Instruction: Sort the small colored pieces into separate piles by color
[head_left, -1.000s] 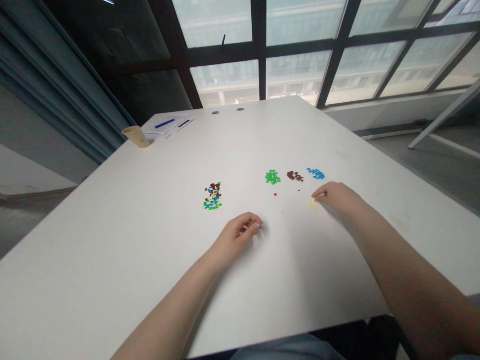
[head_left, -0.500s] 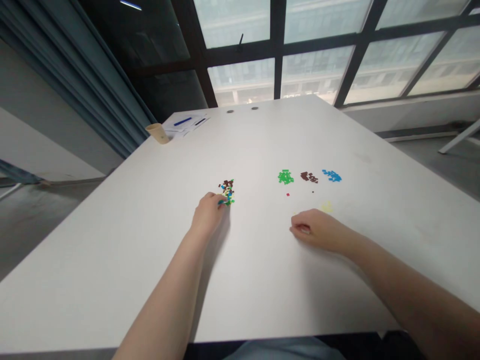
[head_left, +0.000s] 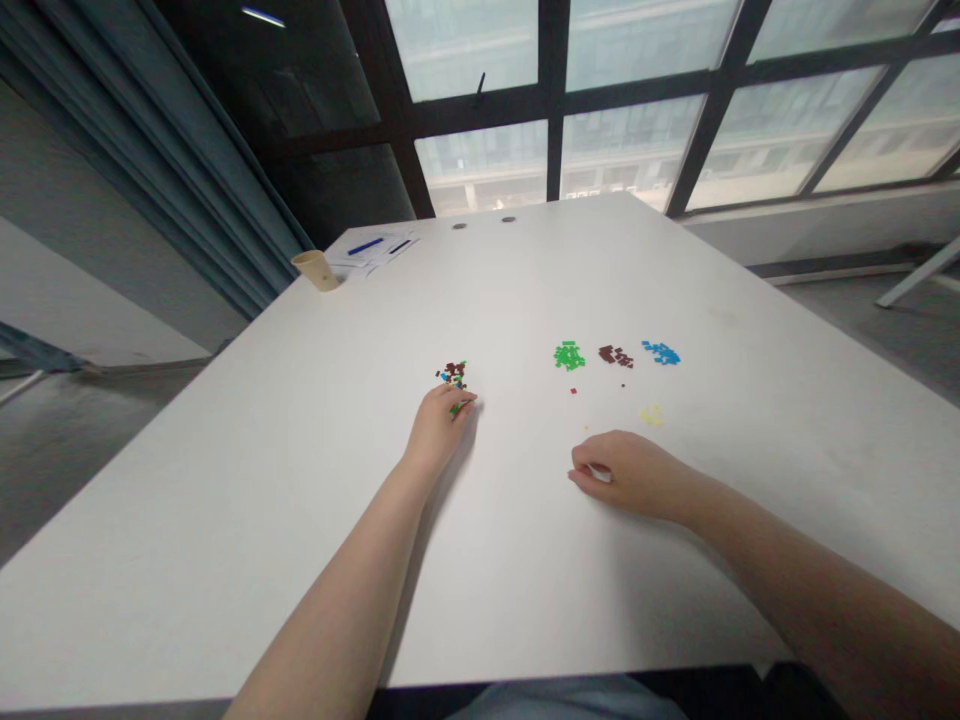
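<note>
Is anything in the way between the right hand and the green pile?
Yes, two tiny things: a yellow piece near the right hand, and a red piece nearer the green pile.

One counter (head_left: 510, 300) carries one mixed heap (head_left: 453, 373) and four single-colour clusters: one green cluster (head_left: 569, 355), one brown cluster (head_left: 616, 356), one blue cluster (head_left: 662, 353) and one yellow cluster (head_left: 651, 415), their pieces too small to count. Three pieces lie singly: one red piece (head_left: 574, 391), one dark piece (head_left: 622, 385) and one yellow piece (head_left: 586, 427). There are two hands, the left hand (head_left: 437, 422) and the right hand (head_left: 624, 468), one cup (head_left: 319, 272), one blue pen (head_left: 365, 246) and two round discs (head_left: 460, 226).
</note>
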